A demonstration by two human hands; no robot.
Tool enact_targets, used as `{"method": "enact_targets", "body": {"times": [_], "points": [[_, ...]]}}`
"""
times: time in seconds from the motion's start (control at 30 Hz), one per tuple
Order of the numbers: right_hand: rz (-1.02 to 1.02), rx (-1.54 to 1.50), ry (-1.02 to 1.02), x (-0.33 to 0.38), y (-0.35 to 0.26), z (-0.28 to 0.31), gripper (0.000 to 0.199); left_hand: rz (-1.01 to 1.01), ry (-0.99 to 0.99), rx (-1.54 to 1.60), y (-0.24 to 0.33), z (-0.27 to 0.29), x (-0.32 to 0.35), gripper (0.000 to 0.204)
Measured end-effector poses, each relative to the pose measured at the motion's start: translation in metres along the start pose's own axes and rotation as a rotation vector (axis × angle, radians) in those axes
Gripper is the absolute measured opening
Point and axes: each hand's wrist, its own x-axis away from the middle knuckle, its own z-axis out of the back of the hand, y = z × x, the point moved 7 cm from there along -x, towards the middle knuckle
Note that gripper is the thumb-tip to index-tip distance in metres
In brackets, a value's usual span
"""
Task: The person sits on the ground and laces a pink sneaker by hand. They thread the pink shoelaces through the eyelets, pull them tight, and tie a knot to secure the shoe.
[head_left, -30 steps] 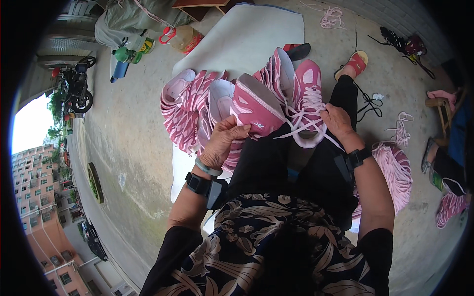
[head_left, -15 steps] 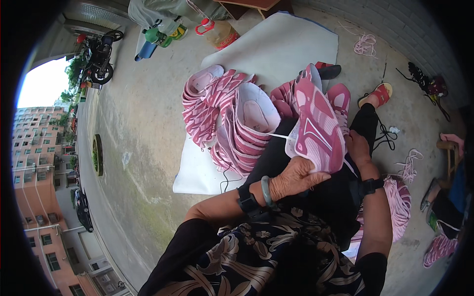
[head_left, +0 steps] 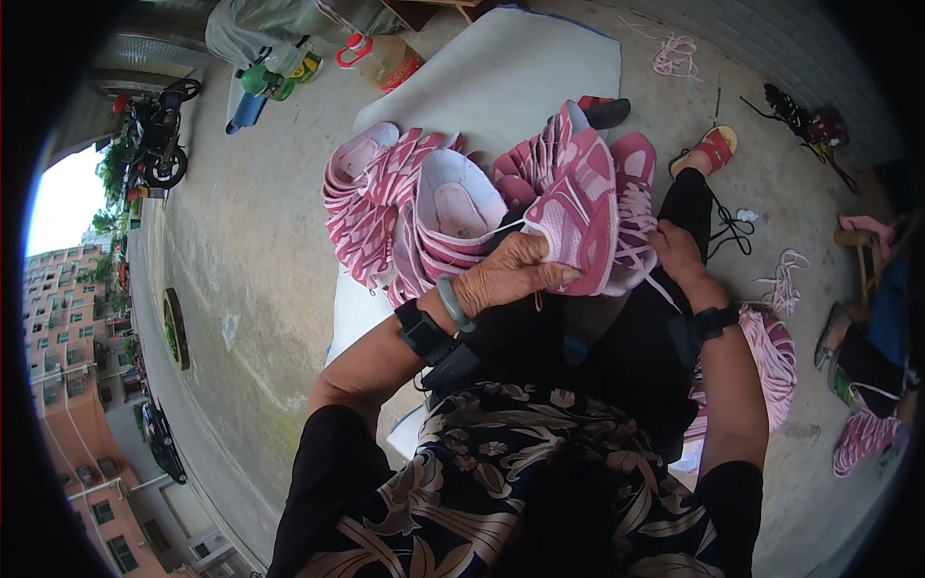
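Over my lap is a pink and white shoe upper [head_left: 582, 214], its side panel facing up and its laced front [head_left: 633, 223] turned to the right. My left hand [head_left: 508, 273] pinches its lower left edge between thumb and fingers. At the laced side my right hand [head_left: 680, 254] is closed, with a white lace running by its fingers; exactly what it grips is hidden. A stack of nested pink uppers [head_left: 461, 207] stands just left of the held one, and a second fanned stack [head_left: 361, 207] lies beyond it.
A white sheet [head_left: 491, 72] lies under the stacks. More pink uppers [head_left: 771, 361] are bundled by my right side. Loose pink laces [head_left: 676, 58] and a black cord [head_left: 732, 234] lie on the concrete. Bottles [head_left: 383, 63] stand far left; a person's foot [head_left: 829, 332] shows at right.
The upper has tilted so more of its laced front shows. My left hand has moved up and away from my body with it. The whole view has shifted slightly.
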Motion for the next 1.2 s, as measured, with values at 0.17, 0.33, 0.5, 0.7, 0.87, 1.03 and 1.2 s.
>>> {"method": "enact_targets", "body": {"times": [0.17, 0.33, 0.5, 0.7, 0.87, 1.03, 1.2], "points": [[-0.087, 0.003, -0.032, -0.004, 0.009, -0.004, 0.032, 0.079, 0.154, 0.049, -0.010, 0.021, -0.016, 0.019], [-0.120, -0.054, -0.030, -0.002, 0.006, -0.002, 0.030, 0.076, 0.057, 0.033, -0.005, 0.004, 0.003, 0.009], [-0.170, -0.149, -0.101, -0.005, 0.007, -0.003, 0.028, -0.123, -0.211, -0.496, -0.004, -0.033, 0.014, 0.018], [-0.225, -0.417, -0.096, 0.001, 0.013, -0.001, 0.026, -0.227, -0.385, -1.005, -0.047, -0.093, -0.026, 0.017], [-0.168, -0.132, 0.136, 0.021, -0.008, 0.028, 0.036, -0.165, -0.510, -1.279, -0.070, -0.121, -0.054, 0.025], [-0.093, 0.057, 0.116, 0.048, -0.052, 0.023, 0.086, -0.102, -0.443, -1.217, -0.039, -0.119, -0.052, 0.033], [-0.120, 0.116, 0.045, 0.049, -0.062, 0.018, 0.097, -0.471, 0.317, -0.809, 0.023, -0.036, -0.027, 0.014]]}}
